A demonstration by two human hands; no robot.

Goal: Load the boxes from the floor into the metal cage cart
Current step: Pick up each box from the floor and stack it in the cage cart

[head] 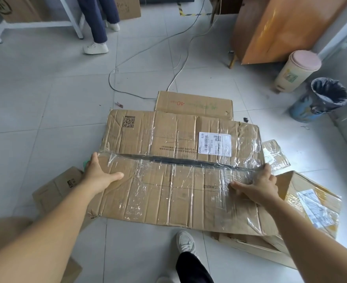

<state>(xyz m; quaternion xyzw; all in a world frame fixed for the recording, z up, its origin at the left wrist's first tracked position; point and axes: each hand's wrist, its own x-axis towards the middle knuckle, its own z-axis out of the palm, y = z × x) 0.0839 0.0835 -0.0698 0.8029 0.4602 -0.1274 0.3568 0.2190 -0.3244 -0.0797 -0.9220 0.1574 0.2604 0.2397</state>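
Observation:
A large flattened cardboard box (168,197), wrapped in clear tape, is lifted a little off the floor in front of me. My left hand (100,173) grips its left edge, thumb lying on top. My right hand (258,184) grips its right edge, thumb on the taped surface. Under it lies a second flattened box (168,133) with a white shipping label (214,144). A third flat box (193,104) lies beyond. A small box (56,188) sits at the left and another box (311,203) at the right. No metal cage cart is visible.
Cables (148,58) trail across the tiled floor ahead. A person's legs (99,23) stand at the far left by a white frame (35,25). A wooden cabinet (281,27), a pink-lidded bin (297,70) and a lined bucket (321,99) stand at the right. My shoe (186,242) is below the box.

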